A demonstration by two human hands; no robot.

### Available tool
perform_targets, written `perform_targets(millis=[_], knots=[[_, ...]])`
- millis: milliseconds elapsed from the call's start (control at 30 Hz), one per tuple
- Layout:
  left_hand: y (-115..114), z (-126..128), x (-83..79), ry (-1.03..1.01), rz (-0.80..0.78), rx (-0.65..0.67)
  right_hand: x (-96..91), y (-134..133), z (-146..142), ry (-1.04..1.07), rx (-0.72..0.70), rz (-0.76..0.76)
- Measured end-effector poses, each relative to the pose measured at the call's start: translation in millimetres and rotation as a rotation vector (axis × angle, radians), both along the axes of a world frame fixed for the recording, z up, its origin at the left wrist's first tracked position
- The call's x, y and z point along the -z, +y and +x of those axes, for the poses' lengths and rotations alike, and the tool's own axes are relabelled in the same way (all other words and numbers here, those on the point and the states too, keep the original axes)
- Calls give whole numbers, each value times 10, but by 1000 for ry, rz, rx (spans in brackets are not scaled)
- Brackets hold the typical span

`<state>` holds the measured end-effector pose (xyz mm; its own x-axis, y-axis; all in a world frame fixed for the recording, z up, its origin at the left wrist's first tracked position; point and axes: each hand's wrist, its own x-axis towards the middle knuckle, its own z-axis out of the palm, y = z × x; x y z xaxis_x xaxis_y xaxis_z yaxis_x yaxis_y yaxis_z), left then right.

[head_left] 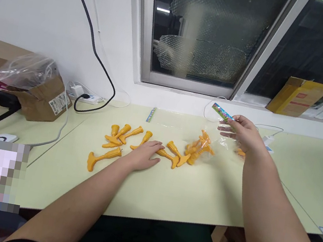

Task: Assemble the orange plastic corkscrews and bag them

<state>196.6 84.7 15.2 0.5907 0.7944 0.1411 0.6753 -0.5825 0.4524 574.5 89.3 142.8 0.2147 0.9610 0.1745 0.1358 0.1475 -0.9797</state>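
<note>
Colourful strip (221,112) — pinched between the right hand's (245,135) fingertips.

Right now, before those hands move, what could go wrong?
The right hand pinches a printed strip near one end, so the strip might slip or tilt. The left hand lies among loose orange pieces; a sideways sweep could scatter them. The nearest left-side piece sits close to the left forearm, which might nudge it.
</note>
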Motion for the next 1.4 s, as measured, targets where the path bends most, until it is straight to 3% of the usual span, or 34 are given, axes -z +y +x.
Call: perform_targets(millis=[533,733,867,1000,1100,1200,1300,1400], knots=[[-8,-5,4,-13,-3,-11,-429,-180,229,-160,18,-35],[-31,-9,-44,-29,-13,0,-528,-234,268,-196,87,37],[-67,6,-118,-127,-16,-5,-544,-285,145,-12,32,205],[-75,66,-140,-482,-127,11,-352,-248,-130,288,-27,303],[-47,126,-114,-873,-393,92,-24,-160,-416,413,-10,235],[-15,159,-110,-1129,-627,116,380,-91,-699,459,-24,124],[21,142,-138,-1226,-668,-5,720,-76,-880,481,-60,36],[84,72,-171,-1220,-586,-137,913,-103,-903,412,-124,-19]])
